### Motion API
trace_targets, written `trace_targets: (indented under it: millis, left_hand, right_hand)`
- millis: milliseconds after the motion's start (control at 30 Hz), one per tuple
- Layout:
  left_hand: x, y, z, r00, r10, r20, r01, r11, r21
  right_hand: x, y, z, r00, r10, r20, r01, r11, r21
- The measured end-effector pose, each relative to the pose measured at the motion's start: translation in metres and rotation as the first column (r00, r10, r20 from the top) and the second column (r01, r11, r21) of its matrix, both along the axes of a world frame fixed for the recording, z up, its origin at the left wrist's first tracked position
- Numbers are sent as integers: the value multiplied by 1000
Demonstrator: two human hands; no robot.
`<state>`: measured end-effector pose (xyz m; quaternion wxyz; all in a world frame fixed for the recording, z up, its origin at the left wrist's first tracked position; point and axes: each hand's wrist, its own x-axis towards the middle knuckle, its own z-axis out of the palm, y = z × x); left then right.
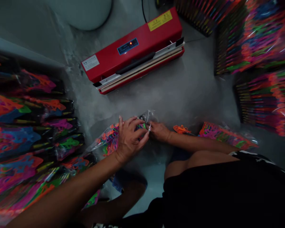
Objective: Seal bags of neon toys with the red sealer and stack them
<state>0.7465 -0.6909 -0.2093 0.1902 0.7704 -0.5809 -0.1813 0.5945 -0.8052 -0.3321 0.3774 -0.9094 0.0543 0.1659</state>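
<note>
Clear bag of bright pieces is lying by the grey surface's near edge; your left grip is resting spread, your right grip pinching film; overpulling is risking splits and spills.

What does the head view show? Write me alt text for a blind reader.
A person's left hand lies over a clear bag of colourful pieces, the right hand at its end; a red machine sits beyond, colourful bundles on both sides.
</note>
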Motion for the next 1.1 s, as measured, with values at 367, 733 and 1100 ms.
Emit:
trace_targets:
  millis: [367,733,1100]
  left_hand:
    - [3,5,2,970,-209,-125,196,975,-107]
    - [-9,3,3,977,-202,-63,194,975,-111]
    - [-29,-5,-3,971,-221,-91,196,955,-224]
  right_hand:
    - [15,-3,9,992,67,-104,-66,998,19]
    - [9,-6,8,996,31,-86,-28,999,36]
    - [8,1,-1,988,82,-130,-66,990,122]
